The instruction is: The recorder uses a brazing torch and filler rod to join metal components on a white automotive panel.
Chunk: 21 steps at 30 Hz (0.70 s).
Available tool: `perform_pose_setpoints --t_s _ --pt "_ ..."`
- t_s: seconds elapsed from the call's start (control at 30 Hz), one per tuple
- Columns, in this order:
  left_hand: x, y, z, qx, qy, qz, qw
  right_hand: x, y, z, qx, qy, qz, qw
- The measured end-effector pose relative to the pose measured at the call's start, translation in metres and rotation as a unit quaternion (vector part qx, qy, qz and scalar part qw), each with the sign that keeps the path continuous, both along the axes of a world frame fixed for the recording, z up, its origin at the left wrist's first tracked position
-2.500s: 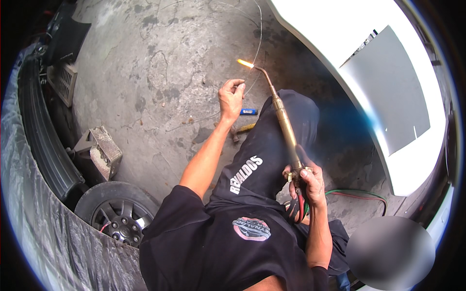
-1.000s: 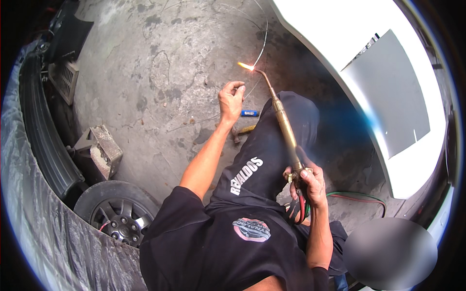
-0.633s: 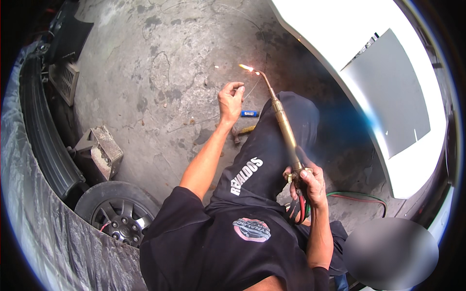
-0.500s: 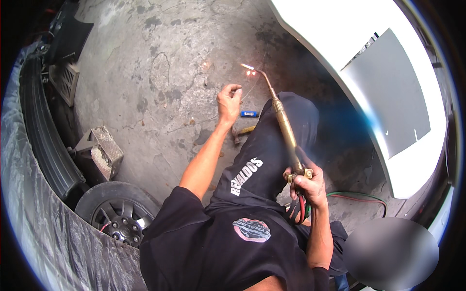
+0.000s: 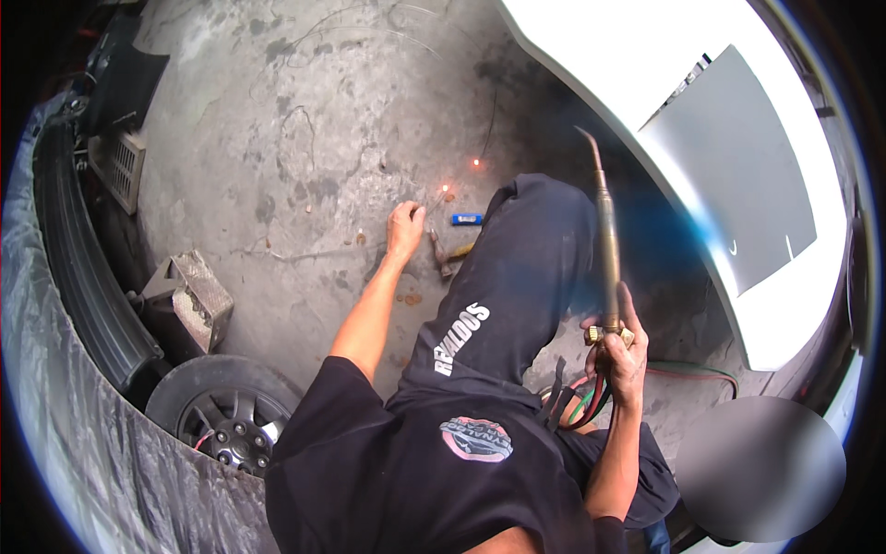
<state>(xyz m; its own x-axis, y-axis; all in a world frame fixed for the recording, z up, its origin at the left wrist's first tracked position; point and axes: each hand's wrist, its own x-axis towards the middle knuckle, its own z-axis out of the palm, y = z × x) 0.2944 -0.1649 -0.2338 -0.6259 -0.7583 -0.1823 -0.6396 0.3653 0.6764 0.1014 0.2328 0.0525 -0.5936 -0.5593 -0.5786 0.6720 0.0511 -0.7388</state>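
Two hands are occupied: my right hand (image 5: 620, 358) closes round a brass torch (image 5: 609, 245) near the concrete floor's (image 5: 323, 102) visible right edge, while my left hand (image 5: 403, 231), fingertips pinched, holds a thin wire (image 5: 438, 197) whose tip glows.

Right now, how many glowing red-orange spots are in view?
2. The first glowing spot is just up and right of the left hand; the second glowing spot is farther up and right, at a dark wire's lower end. The leg could hide others.
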Motion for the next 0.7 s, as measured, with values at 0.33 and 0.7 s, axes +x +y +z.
perform_pose_setpoints --t_s 0.33,0.7 --pt "-0.063 -0.013 0.028 -0.099 0.031 -0.046 0.994 -0.008 0.019 -0.053 0.306 0.203 0.126 0.922" --pt "-0.348 -0.112 0.01 -0.303 -0.031 -0.205 0.93 -0.023 0.125 -0.023 0.42 0.409 0.34 0.735"
